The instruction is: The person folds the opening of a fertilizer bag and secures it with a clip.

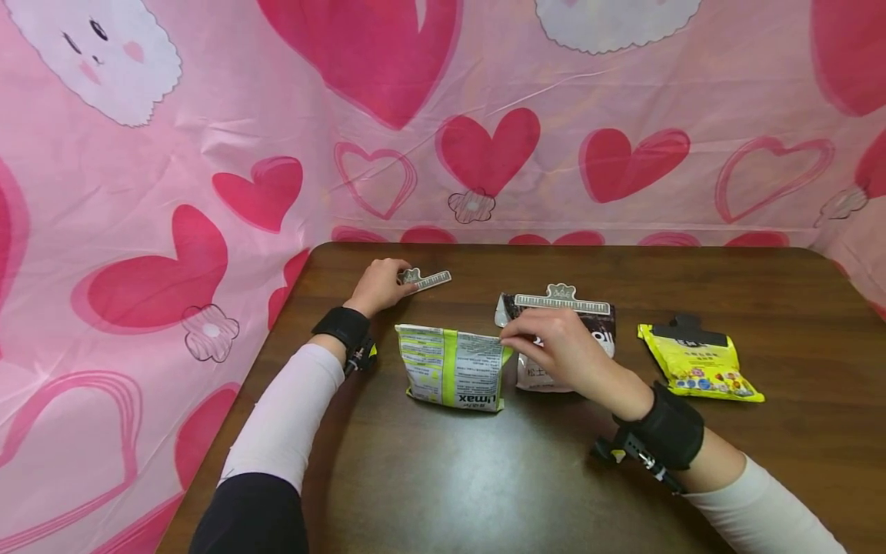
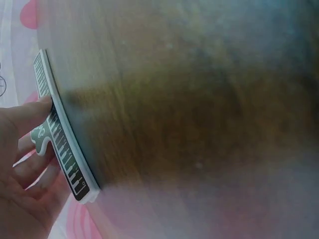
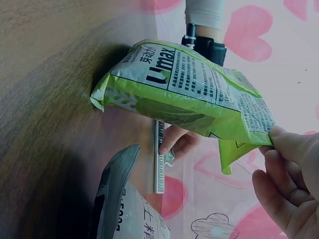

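Observation:
My left hand (image 1: 381,286) pinches a bag clip (image 1: 431,282) printed with piano keys, near the table's far left. In the left wrist view the thumb lies across the front of the clip (image 2: 65,149), with fingers behind it. With thumb and fingertips, my right hand (image 1: 564,346) pinches the top corner of a green and white bag (image 1: 453,369) marked "Umax". The bag stands upright on the table, its printed back towards me. In the right wrist view the bag's top (image 3: 254,124) narrows towards the pinched corner.
Behind my right hand stands a dark and white bag (image 1: 602,331) with a piano-key clip (image 1: 562,302) along its top. Further right lies a yellow bag (image 1: 706,369) with a black clip (image 1: 688,331). A pink heart-patterned cloth (image 1: 498,223) hangs beyond the wooden table (image 1: 429,477).

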`<state>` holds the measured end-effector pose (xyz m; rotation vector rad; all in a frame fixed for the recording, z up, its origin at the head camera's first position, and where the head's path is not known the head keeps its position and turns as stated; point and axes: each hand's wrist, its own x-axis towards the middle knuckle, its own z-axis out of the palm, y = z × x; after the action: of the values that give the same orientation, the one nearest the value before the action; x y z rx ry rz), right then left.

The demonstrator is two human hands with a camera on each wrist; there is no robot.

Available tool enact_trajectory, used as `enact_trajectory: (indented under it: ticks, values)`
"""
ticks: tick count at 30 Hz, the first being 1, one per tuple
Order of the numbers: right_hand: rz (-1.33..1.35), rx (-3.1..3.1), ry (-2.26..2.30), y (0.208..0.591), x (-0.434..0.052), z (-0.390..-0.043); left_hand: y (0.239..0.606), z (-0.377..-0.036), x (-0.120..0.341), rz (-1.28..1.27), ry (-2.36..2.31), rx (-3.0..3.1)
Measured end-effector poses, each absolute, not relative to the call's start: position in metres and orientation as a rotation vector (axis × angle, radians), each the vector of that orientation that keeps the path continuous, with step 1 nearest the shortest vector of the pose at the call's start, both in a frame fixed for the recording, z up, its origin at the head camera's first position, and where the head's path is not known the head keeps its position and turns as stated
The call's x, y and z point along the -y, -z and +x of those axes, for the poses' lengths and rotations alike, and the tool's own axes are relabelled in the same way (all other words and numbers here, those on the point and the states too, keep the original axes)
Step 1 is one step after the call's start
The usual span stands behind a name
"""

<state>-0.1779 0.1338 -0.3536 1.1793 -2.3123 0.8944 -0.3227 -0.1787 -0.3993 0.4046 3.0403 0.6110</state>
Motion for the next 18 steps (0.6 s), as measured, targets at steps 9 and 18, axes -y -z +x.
enact_trajectory:
  ticks: [9,18]
  values:
    - [1.183,2.300,-0.907,0.354,-0.134,-0.177,0.395,-0.320,0.180,0.417,-0.677,-3.027]
    - [1.183,2.295,-0.920,0.354,-0.134,-0.176,0.388,-0.313,0.179,0.407,-0.674,-2.995]
